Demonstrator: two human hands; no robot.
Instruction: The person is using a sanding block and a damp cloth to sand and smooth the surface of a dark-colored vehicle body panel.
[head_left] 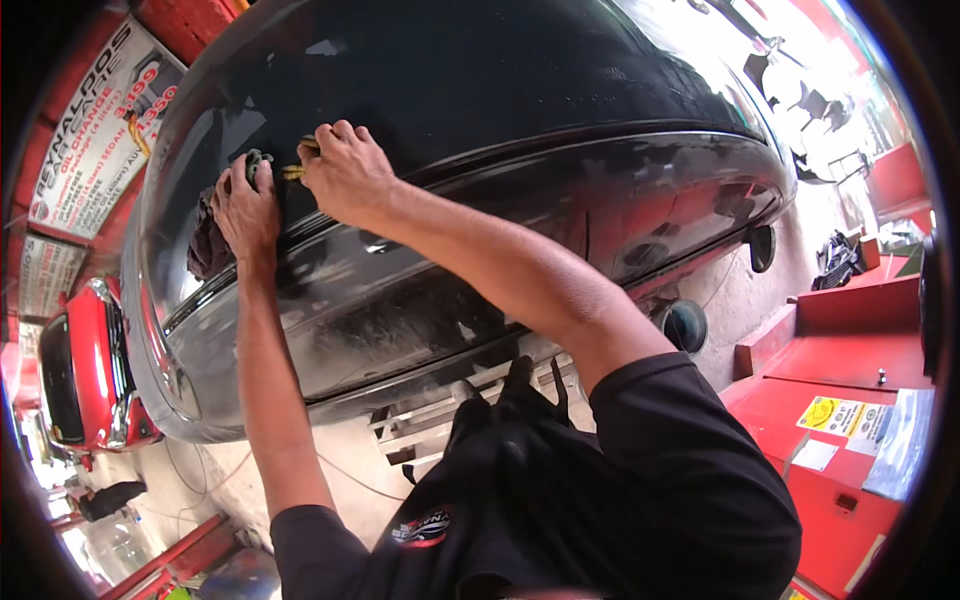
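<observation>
Cloth: I see a dark rag bunched against the car's black body panel, at the upper left of the view, lying under and to the left of my left hand.
Left hand: my left hand presses flat on the rag, fingers curled over its top edge, grasping it against the panel.
Small item: a yellowish-green piece sits between the two hands, just beside the rag; I cannot tell what it is.
Right hand: my right hand is just right of the left one, fingers bent down onto the panel and pinching that yellowish-green piece at its fingertips.
Panel: the black panel is glossy above and dull and scuffed on the grey band below the hands.
Surroundings: a red car stands at the far left, well apart from the hands; a red cabinet with stickers is at the right.
</observation>
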